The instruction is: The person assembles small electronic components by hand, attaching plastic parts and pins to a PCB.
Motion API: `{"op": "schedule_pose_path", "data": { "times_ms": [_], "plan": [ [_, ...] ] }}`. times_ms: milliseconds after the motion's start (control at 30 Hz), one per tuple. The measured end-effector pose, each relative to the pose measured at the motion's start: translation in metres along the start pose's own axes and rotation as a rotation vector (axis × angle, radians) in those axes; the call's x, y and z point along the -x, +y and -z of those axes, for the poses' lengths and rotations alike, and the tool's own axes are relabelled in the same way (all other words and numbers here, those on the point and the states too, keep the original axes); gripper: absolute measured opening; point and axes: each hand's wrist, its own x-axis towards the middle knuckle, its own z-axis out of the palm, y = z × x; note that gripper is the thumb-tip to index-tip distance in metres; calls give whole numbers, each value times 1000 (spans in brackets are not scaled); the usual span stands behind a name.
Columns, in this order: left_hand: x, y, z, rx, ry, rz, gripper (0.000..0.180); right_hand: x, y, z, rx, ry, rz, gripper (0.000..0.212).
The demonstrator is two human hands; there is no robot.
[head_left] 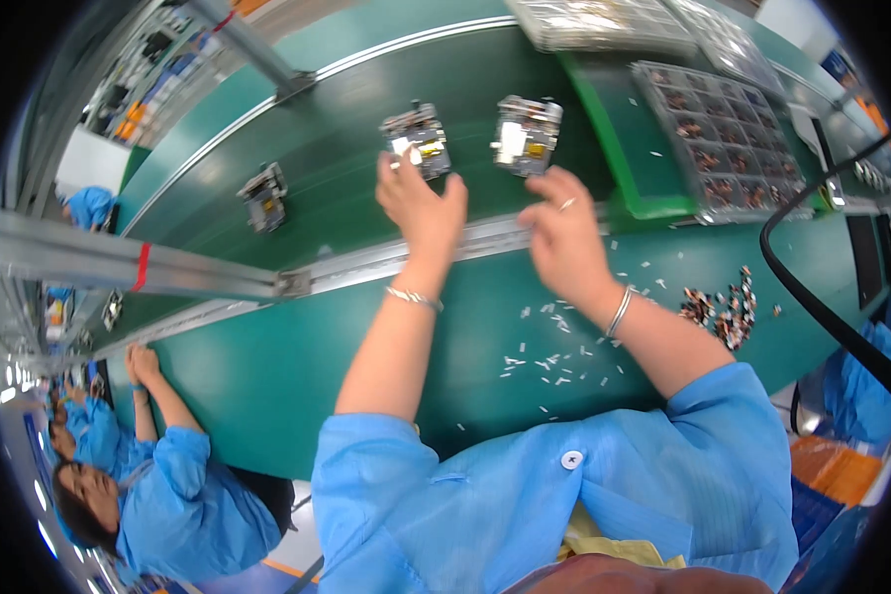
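Two small square metal-framed assemblies with bright silver and yellow patches lie on the green conveyor belt (346,158). My left hand (421,208) reaches over the near edge of the left assembly (414,134), thumb and fingers spread, fingertips on or just above it. My right hand (569,233) is just short of the right assembly (528,137); its fingers are loosely bent and apart, and nothing shows between them. One fingertip is close to that assembly's near corner; whether it touches I cannot tell. A third assembly (264,197) lies farther left on the belt.
Right of the belt, a clear compartment tray (723,139) of small parts sits by a green board (619,148). White slips (554,371) and a pile of small parts (723,307) lie on the near bench. A black cable (782,252) arches at right. A co-worker (183,495) sits left.
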Motion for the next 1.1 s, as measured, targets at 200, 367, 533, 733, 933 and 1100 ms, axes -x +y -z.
{"op": "schedule_pose_path", "data": {
  "times_ms": [200,367,533,733,933,1100],
  "plan": [
    [-53,-14,-26,-162,-62,5,83,75,-27,70,-360,-373,-74,20],
    [-28,-30,-4,-6,-70,-17,80,99,11,147,-11,-84,-387,17],
    [55,14,65,347,-223,72,75,129,99,218,314,220,-666,9],
    [138,11,110,141,-272,78,84,124,115,214,792,58,-813,11],
    [150,41,123,-12,-138,-150,74,119,116,196,820,40,-663,6],
    [147,75,115,320,-264,-408,46,106,86,167,595,68,-459,4]
  ]
}}
